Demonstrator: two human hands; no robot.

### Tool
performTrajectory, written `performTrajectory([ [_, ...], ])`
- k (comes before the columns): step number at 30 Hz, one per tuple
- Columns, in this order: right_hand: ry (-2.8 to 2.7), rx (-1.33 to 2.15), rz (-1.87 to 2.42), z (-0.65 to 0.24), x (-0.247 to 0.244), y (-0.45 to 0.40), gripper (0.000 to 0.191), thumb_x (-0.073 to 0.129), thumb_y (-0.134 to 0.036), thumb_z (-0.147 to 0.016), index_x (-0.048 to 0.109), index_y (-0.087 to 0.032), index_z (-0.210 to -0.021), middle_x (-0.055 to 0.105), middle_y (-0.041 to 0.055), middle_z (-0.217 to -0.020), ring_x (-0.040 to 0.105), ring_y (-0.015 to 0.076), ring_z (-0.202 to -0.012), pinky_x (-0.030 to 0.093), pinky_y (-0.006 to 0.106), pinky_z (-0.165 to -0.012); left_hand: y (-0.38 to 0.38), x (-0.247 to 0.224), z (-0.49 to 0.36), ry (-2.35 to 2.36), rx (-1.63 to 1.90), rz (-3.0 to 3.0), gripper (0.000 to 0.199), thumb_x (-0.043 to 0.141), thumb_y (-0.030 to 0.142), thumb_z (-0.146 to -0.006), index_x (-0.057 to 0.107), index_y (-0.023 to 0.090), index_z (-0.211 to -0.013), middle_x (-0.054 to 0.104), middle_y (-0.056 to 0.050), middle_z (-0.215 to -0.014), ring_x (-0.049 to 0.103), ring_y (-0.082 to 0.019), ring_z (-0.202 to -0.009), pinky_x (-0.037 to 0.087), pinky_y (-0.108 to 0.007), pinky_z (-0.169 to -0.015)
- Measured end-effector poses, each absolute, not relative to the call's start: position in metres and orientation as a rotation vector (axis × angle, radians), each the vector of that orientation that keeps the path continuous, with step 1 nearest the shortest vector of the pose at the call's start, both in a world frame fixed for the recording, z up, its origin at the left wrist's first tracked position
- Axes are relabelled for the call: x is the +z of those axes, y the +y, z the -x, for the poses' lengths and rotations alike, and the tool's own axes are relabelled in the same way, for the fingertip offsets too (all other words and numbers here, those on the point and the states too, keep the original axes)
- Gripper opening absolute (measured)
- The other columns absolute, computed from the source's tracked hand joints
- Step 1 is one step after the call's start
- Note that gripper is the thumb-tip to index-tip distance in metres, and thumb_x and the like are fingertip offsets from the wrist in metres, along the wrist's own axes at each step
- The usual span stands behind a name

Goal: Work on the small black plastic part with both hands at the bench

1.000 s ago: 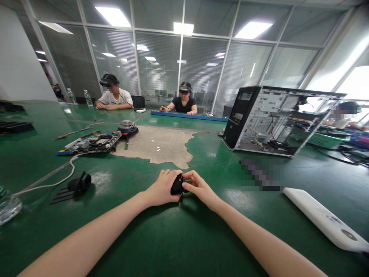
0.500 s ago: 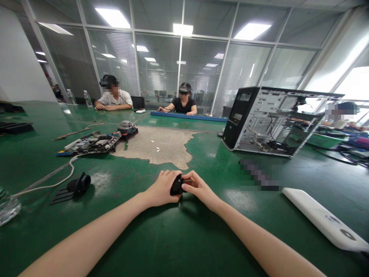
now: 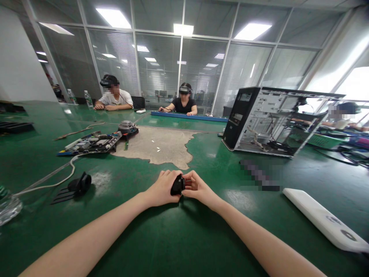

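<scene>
A small black part, its exact kind unclear, is held low over the green table in front of me. My left hand wraps round its left side, thumb below and fingers over the top. From the right, my right hand pinches the part's raised rim between thumb and fingers. Both hands nearly meet on it, and my fingers hide much of its shape. To the left lies another black piece with a round end and several flat prongs.
A circuit board and a pale cable lie left. An opened computer case stands right, with a white power bank-like object nearer me. Ahead is a bare grey patch. Two people sit across the table; another is far right.
My right thumb and fingers have shifted slightly on the black part's rim, and more of the rim shows. My left hand keeps its hold in the same place.
</scene>
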State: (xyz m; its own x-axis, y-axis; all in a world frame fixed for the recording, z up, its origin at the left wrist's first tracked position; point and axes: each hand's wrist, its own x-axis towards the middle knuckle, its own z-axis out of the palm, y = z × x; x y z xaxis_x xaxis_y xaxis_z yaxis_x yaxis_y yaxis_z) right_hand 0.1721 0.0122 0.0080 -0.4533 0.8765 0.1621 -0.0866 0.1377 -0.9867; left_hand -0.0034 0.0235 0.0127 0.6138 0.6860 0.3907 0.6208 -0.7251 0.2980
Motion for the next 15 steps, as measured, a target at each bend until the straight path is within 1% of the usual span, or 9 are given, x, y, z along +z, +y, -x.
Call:
performTrajectory([
  [6,-1.564,1.369,0.842,-0.1711,0.0043,0.0126,0.024,0.063,-0.030,-0.069,0.046,-0.021,-0.084,0.056,-0.0004,-0.087,0.054,0.0141,-0.087,0.041,0.032,-0.081,0.0239,0.0121,0.0035,1.108,0.750,-2.693,0.056,0.058,0.028,-0.061,0.034,0.021,-0.112,0.051,-0.005,-0.100,0.045,-0.023,-0.088,0.030,-0.035,-0.079],
  [12,-1.554,1.347,0.887,-0.1703,0.0007,0.0166,0.031,0.064,-0.030,-0.067,0.047,-0.022,-0.091,0.056,0.0011,-0.089,0.054,0.0152,-0.089,0.043,0.034,-0.081,0.0227,0.0139,0.0025,1.114,0.739,-2.680,0.055,0.058,0.026,-0.061,0.035,0.022,-0.111,0.051,-0.004,-0.100,0.046,-0.023,-0.088,0.030,-0.035,-0.079],
  [15,-1.573,1.368,0.882,-0.1706,0.0021,0.0163,0.031,0.065,-0.030,-0.066,0.047,-0.021,-0.090,0.055,0.0013,-0.090,0.054,0.0152,-0.088,0.043,0.035,-0.081,0.0229,0.0140,0.0022,1.118,0.739,-2.675,0.055,0.058,0.026,-0.061,0.035,0.022,-0.111,0.051,-0.004,-0.100,0.046,-0.023,-0.088,0.030,-0.035,-0.079],
])
